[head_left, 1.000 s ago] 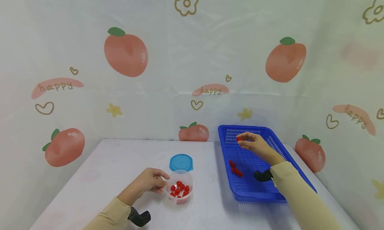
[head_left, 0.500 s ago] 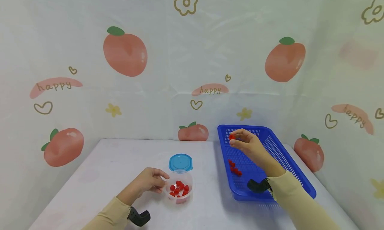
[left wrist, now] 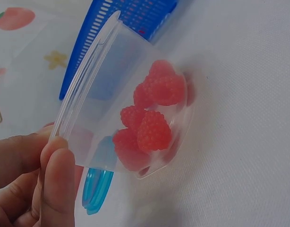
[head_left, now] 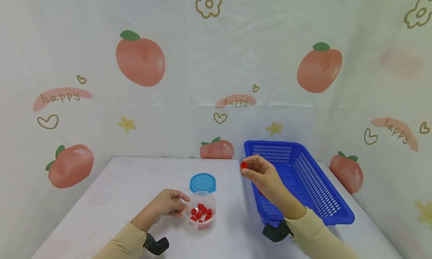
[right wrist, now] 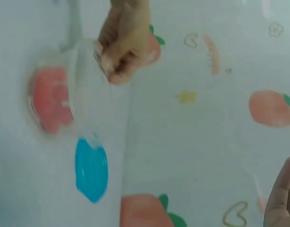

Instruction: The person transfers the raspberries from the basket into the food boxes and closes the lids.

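My left hand (head_left: 168, 203) pinches the rim of a clear plastic tub (head_left: 214, 203), thumb and fingers on its left side. Several raspberries (left wrist: 154, 131) lie on the tub's bottom. Between the thumb and fingers of my right hand (head_left: 264, 176) is a single raspberry (head_left: 244, 164), held in the air over the left edge of the blue basket (head_left: 305, 150). Only part of the right hand shows at the edge of the right wrist view, and its raspberry is out of sight there.
A blue lid (head_left: 203, 183) lies on the white table (head_left: 141, 176) just behind the tub. The basket stands at the right, its walls raised; my right hand and forearm hide most of the raspberries in it. A printed curtain (head_left: 189, 63) hangs behind the table.
My right hand has moved left with the raspberry, from above the basket's inside to its left edge, and a little lower. My left hand and the tub stay put.
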A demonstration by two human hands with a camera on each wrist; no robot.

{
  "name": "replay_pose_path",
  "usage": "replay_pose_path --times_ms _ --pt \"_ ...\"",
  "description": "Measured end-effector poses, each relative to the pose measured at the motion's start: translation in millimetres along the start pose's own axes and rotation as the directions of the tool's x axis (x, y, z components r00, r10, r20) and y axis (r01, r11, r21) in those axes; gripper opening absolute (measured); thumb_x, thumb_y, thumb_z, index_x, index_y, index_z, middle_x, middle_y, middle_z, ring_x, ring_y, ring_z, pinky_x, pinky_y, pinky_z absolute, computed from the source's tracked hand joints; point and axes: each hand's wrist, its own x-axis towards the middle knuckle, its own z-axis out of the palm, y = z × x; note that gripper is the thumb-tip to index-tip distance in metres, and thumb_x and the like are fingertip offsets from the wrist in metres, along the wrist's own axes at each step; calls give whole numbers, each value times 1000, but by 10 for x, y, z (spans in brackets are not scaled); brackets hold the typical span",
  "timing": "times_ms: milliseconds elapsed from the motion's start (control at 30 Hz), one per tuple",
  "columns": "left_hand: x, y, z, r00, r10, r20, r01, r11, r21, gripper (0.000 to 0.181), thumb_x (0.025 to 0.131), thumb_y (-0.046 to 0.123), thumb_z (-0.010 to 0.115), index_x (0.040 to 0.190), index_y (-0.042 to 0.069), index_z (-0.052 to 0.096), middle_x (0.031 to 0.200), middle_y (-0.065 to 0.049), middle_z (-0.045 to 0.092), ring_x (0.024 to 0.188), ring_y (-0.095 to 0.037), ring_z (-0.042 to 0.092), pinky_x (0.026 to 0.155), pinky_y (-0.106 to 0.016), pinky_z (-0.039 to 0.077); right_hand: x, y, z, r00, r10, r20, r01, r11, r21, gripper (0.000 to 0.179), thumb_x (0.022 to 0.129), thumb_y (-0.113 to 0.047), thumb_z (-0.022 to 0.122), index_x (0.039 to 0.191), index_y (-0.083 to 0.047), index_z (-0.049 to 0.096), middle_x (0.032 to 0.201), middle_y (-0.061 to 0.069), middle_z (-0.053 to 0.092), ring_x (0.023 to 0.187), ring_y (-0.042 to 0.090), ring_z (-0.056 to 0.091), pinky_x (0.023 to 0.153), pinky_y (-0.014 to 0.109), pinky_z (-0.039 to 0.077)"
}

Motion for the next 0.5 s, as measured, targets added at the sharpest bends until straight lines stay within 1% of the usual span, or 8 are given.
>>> replay_pose_path --times_ms 167,267,400,500 --pt "-10 0 -3 1000 0 0 0 1000 -5 25 85 7 69 107 -3 65 68 -3 62 58 -13 61 61 -27 59 -49 155 230 998 55 -21 -55 998 -20 20 88 -4 68 103 -14 61 99 0 64 93 13 63 87 22 54" --pt "-12 -1 -2 1000 3 -2 -3 1000 -4 25 85 8 69 107 -3 65 68 -3 62 58 -13 61 61 -28 59 -76 275 360 994 108 -24 -108 993 -38 21 86 -7 71 105 -10 61 99 1 64 94 16 63 86 23 54" --pt "-16 1 -1 1000 7 -6 -7 1000 -1 26 85 8 69 108 -3 65 68 -3 62 58 -13 61 61 -28 59 -114 462 510 988 151 19 -151 988 -28 26 86 -7 71 108 -1 60 98 0 63 93 17 64 87 23 54" --pt "-15 3 1 1000 10 -8 -10 1000 1 26 85 7 68 108 -4 65 68 -4 62 58 -13 61 61 -28 59 -134 605 593 983 179 44 -178 984 -22 27 86 -7 71 109 2 60 97 -1 64 89 15 64 86 22 54"
